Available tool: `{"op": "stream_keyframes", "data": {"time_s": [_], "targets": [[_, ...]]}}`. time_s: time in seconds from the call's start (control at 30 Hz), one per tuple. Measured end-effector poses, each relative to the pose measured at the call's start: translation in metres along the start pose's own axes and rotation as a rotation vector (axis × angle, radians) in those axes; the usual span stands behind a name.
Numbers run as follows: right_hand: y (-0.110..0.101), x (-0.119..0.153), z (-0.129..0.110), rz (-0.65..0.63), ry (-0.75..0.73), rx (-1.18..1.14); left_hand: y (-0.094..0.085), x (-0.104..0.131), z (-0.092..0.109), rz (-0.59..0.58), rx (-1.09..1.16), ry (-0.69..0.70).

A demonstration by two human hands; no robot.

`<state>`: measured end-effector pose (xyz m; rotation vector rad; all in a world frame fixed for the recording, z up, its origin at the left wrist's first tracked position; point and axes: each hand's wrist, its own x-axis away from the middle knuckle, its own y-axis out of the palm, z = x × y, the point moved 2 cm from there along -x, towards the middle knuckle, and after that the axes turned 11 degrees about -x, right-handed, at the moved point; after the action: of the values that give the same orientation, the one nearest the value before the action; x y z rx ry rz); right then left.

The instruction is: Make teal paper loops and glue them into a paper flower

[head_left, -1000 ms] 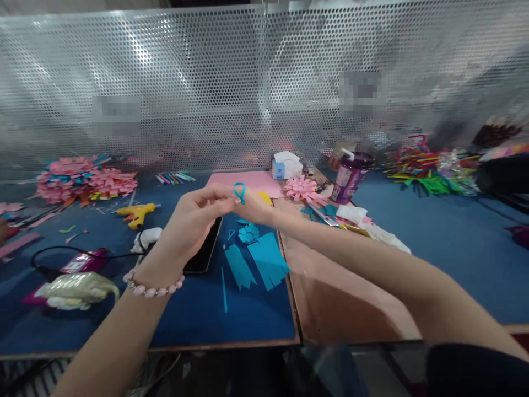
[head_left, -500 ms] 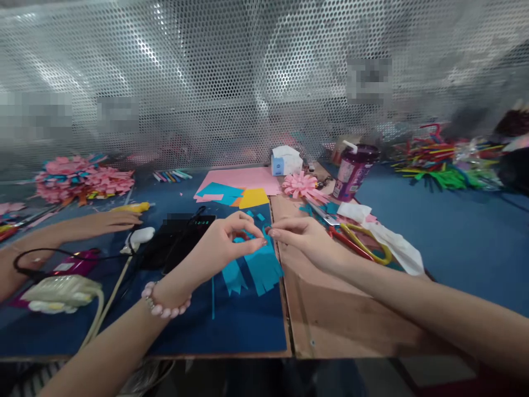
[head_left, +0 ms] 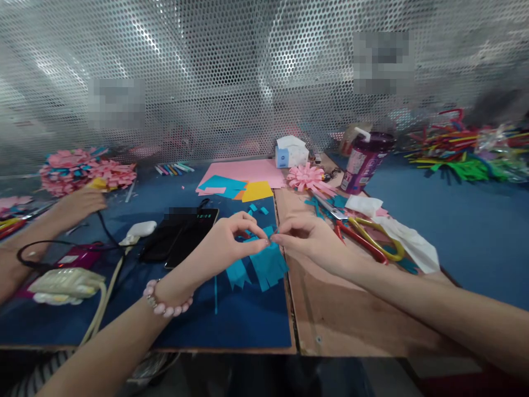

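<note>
My left hand (head_left: 237, 240), with a bead bracelet (head_left: 165, 309) at its wrist, is closed in a pinch of thumb and forefinger. Fingertip to fingertip with it, my right hand (head_left: 312, 240) pinches too. Whatever lies between the fingertips is too small to make out. Fringed blue paper (head_left: 268, 267) lies on the table beneath the hands, and a smaller blue paper piece (head_left: 237, 274) is just left of it. Scissors with red and yellow handles (head_left: 363, 242) rest right of my right hand, beside a crumpled white tissue (head_left: 411, 242).
At left, a co-worker's hand (head_left: 78, 207) holds something yellow. A power strip (head_left: 66, 284) with cables and dark phones (head_left: 192, 237) lie nearby. Behind are pink paper (head_left: 248, 172), a pink paper flower (head_left: 306, 177), a tissue box (head_left: 291, 153) and a purple cup (head_left: 367, 162).
My two hands stay pinched together, their fingertips slightly closer. The co-worker's hand has moved back and left with the yellow thing. The whole view has shifted slightly.
</note>
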<state>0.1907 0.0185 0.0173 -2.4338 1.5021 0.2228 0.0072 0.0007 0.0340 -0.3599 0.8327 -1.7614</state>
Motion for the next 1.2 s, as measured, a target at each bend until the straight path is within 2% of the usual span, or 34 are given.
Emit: {"op": "stream_keyframes", "data": {"time_s": [0.5,0.67,1.0,1.2], "targets": [[0.000,0.004,0.010,-0.001,0.017,-0.012,0.003,0.000,-0.006,-0.013,-0.028,0.005],[-0.001,0.003,0.010,0.018,-0.002,0.045,0.003,-0.001,-0.006,0.020,-0.035,-0.001],[0.000,0.001,0.016,0.057,0.057,-0.069,0.007,-0.002,-0.007,0.011,0.125,-0.068],[-0.002,0.000,0.016,0.016,0.102,-0.088,0.006,-0.002,-0.008,0.018,0.135,-0.106]]}}
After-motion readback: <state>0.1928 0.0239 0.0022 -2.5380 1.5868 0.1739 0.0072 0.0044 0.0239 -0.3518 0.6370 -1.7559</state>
